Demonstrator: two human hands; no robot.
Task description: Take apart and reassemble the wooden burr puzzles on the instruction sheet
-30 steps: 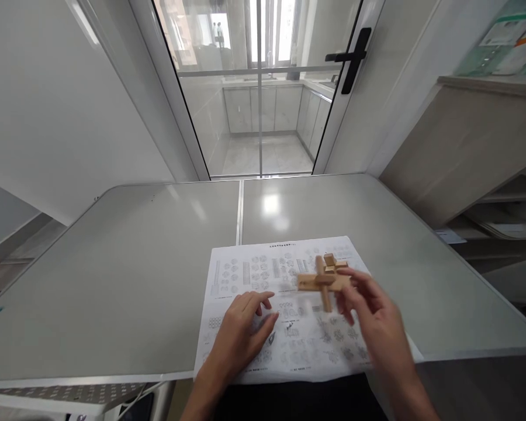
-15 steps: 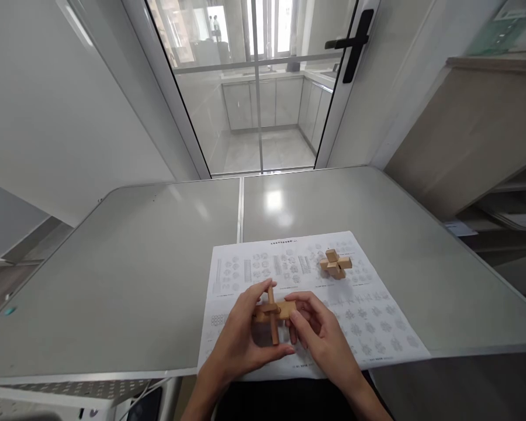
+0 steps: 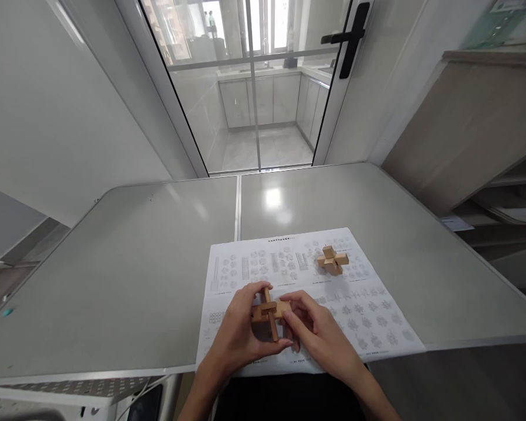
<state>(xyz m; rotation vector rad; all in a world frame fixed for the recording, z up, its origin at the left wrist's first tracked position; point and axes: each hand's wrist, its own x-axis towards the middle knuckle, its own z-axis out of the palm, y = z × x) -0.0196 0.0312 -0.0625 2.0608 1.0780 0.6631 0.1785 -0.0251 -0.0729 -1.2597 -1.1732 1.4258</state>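
Note:
Both hands hold one wooden cross-shaped interlocking puzzle (image 3: 269,313) just above a printed instruction sheet (image 3: 368,316). My left hand (image 3: 241,336) wraps its fingers round the puzzle's left side and bottom. My right hand (image 3: 318,333) pinches the right end of it. A second, smaller wooden cross puzzle (image 3: 332,259) lies by itself on the sheet, further back and to the right, with neither hand touching it.
The sheet lies on a grey table (image 3: 114,263) with a seam down its middle. A glass sliding door (image 3: 254,88) stands behind it, a wooden shelf unit (image 3: 473,128) to the right. The table's near edge runs just under my wrists.
My right hand carried the puzzle from the sheet's far right over to my left hand, and now both hands grip it. The small cross puzzle stays on the sheet.

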